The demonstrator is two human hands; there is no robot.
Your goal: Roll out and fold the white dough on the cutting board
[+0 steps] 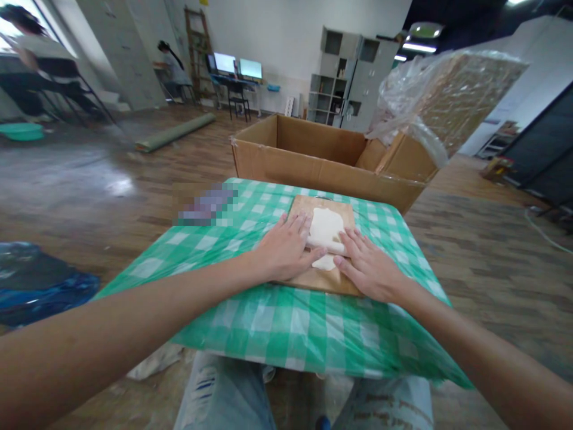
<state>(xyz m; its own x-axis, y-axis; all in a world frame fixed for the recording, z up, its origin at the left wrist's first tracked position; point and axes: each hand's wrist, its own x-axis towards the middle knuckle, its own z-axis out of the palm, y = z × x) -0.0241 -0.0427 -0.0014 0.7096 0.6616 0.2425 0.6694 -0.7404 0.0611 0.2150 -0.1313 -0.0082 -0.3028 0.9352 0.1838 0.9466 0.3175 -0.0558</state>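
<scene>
A sheet of pale dough [326, 222] lies flat on a wooden cutting board [322, 280]. Across its lower part runs a light rolling pin [329, 245], with a bit of dough showing on the near side. My left hand [289, 248] lies flat over the pin's left end, fingers stretched forward. Over the right end rests my right hand [367, 266], also flat with its fingers extended. The palms hide both ends of the pin.
A green-and-white checked cloth [215, 316] covers the small table. A blurred-out item [208, 204] sits at its far left corner. Beyond stands a big open cardboard box [313, 170]. Dark plastic bags [40, 286] lie left on the floor. Two people sit farther back.
</scene>
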